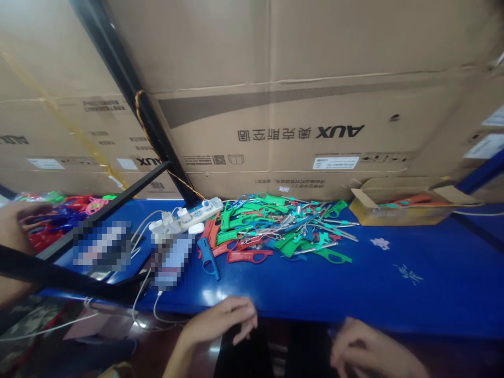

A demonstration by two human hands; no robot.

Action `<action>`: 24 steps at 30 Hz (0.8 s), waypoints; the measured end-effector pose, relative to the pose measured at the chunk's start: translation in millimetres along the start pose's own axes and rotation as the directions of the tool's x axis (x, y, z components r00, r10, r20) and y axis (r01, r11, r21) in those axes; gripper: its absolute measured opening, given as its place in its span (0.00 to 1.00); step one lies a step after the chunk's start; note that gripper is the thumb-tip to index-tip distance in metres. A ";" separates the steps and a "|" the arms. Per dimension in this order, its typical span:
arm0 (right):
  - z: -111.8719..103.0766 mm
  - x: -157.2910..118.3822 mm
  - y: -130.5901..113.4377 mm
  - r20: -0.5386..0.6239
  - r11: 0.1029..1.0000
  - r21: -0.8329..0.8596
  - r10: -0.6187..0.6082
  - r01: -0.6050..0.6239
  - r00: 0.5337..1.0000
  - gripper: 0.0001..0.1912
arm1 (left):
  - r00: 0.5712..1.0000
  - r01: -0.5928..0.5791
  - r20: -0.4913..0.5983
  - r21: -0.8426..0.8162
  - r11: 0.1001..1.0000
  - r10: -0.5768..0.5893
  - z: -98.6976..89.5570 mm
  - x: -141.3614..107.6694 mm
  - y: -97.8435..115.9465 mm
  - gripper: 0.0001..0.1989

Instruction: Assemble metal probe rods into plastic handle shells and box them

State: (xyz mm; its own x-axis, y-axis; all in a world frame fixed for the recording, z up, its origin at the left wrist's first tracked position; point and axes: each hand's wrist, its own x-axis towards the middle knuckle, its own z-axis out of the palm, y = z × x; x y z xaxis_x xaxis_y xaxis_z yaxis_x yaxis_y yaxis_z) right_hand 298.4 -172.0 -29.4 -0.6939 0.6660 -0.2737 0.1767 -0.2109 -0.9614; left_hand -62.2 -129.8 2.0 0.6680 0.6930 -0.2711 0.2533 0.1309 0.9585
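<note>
The left hand bends its fingers loosely, seemingly empty, the right hand is too blurred to tell, and lighter parts heaped far on the worktop look largely unassembled.

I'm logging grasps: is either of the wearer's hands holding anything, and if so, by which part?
No held thing shows. The left hand looks empty and loosely curled; the right hand is blurred and curled, so something small inside cannot be ruled out.

Muted light; white glare on blue tabletop; edges stretched; right hand blurred.
</note>
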 end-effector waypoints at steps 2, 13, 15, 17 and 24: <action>0.7 39.4 -19.5 0.005 0.970 0.028 -0.243 0.242 0.970 0.19 | 0.983 -0.141 -0.106 0.092 0.986 0.150 -2.7 27.7 9.2 0.19; -140.6 148.1 -100.9 -0.646 0.691 -0.606 -0.717 0.394 0.264 0.14 | 0.763 0.091 -0.397 0.848 0.523 0.511 -142.8 150.3 42.8 0.20; -145.9 144.6 -89.6 -0.642 0.657 -0.689 -0.749 0.306 0.163 0.12 | 0.784 0.120 -0.379 0.870 0.479 0.492 -146.9 155.1 35.6 0.19; -141.0 140.1 -79.8 -0.610 0.615 -0.757 -0.786 0.222 0.097 0.10 | 0.792 0.132 -0.362 0.888 0.441 0.492 -146.6 154.5 32.8 0.16; -120.4 144.3 -71.1 -0.467 0.480 -0.873 -0.874 0.083 0.138 0.11 | 0.793 0.130 -0.334 0.909 0.395 0.509 -136.7 143.0 29.0 0.17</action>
State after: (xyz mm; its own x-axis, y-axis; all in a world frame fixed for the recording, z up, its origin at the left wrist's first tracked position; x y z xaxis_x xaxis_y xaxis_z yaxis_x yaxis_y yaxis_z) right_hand 269.8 25.2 -4.0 0.0760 0.6098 0.7889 0.6365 0.5794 -0.5091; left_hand -55.0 70.0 3.0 0.4246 0.8533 0.3027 0.8230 -0.5031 0.2637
